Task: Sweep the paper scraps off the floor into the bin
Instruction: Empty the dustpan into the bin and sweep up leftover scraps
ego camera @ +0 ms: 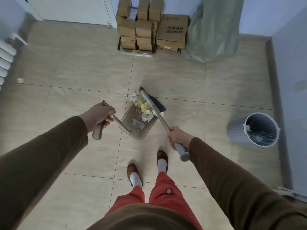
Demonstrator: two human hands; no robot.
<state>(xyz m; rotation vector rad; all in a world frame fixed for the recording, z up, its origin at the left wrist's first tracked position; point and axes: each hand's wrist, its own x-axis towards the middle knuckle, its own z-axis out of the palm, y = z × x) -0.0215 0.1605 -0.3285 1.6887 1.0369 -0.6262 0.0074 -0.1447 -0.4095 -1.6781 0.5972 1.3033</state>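
White and yellow paper scraps (143, 107) lie heaped at the mouth of a translucent dustpan (138, 124) resting on the tiled floor in front of my feet. My left hand (99, 116) grips the dustpan's long handle. My right hand (177, 137) grips the grey handle of a broom (153, 101), whose dark bristles press against the far side of the scraps. A grey bin (255, 128) stands on the floor at the right, about a tile away from the dustpan, with some debris inside.
Stacked cardboard boxes (144, 29) and a green plastic-wrapped bundle (214, 30) stand against the far wall. A white radiator (5, 60) is at the left. A wall runs behind the bin on the right. Beige floor tiles (74, 72) surround the dustpan.
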